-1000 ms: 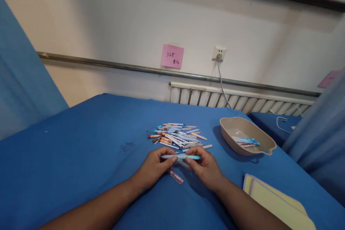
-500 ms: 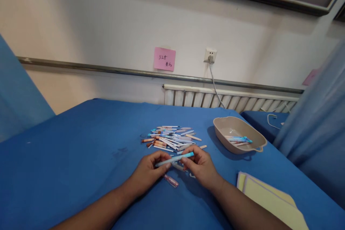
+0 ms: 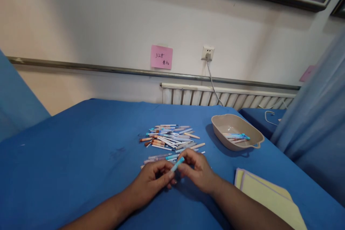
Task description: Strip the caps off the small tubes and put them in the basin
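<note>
My left hand (image 3: 152, 183) and my right hand (image 3: 198, 172) meet over the blue table (image 3: 81, 151), fingers pinched together. Between them they grip a light blue pen (image 3: 177, 164) that points up and away from me. Just beyond my fingers lies a pile of several pens and caps (image 3: 169, 138), in blue, white, orange and pink. A few loose pens (image 3: 159, 157) lie on the cloth right by my left fingers.
A beige tray (image 3: 237, 136) with handles stands at the right and holds a few blue pens (image 3: 237, 137). Yellow sheets (image 3: 269, 197) lie at the near right. Blue curtains (image 3: 315, 115) hang at both sides. A radiator (image 3: 223, 97) and a wall socket (image 3: 207, 53) are behind.
The light blue pen has turned from lying level between my hands to pointing up and away. The pink pen that lay under my hands is out of sight.
</note>
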A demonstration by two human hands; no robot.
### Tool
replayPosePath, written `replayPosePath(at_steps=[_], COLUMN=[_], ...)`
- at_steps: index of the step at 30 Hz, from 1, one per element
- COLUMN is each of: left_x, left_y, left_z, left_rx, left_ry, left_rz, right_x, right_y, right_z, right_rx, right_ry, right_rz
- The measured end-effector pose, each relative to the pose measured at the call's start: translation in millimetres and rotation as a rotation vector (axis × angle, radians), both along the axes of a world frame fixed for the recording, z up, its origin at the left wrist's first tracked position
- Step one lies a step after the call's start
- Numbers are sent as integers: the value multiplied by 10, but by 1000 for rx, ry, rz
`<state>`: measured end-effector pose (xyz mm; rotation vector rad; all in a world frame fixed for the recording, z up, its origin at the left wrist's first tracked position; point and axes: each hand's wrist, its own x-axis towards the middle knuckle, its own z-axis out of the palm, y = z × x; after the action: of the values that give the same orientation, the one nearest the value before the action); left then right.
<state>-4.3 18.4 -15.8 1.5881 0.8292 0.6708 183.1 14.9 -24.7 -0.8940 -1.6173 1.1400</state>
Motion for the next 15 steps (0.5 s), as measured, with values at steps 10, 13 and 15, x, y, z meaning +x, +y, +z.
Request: replayPosePath(at_steps=[10, 13, 15], left_x=[-56, -55, -51], left_y=[209, 218, 214], left_z=[-72, -67, -55], left_rx=[-201, -215, -209], left_ry=[-85, -78, -64], left_rz=[188, 213, 224], right_x=[671, 804, 888], right_y=[428, 442, 424], right_z=[-17, -71, -74], right_rx=[-119, -206, -257], right_ry=[-165, -370, -574], right_rz=[-182, -97, -56])
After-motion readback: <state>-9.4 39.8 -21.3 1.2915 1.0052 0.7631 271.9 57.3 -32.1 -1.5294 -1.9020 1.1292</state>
